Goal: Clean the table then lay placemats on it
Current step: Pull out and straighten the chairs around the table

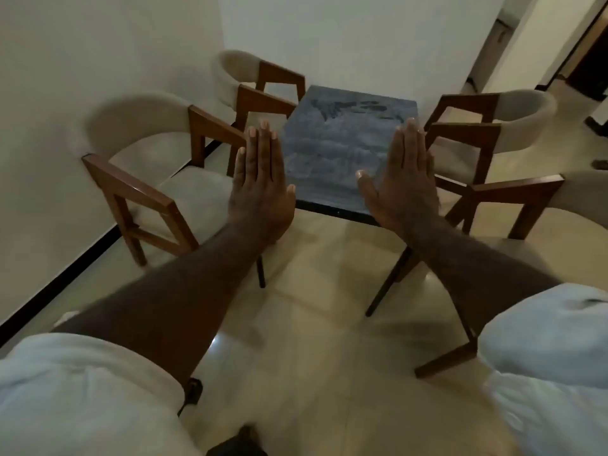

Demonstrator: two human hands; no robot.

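Hands raised flat, fingers straight and together, holding nothing: left hand [260,179] before the table's near left corner, right hand [406,179] before its near right corner. Table [335,143] has a dark blue-grey marbled top. Wooden-armed chairs [158,166] stand along both long edges.

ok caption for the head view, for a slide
Open left hand and right hand held out, holding nothing, before a dark table flanked by cushioned wooden chairs.
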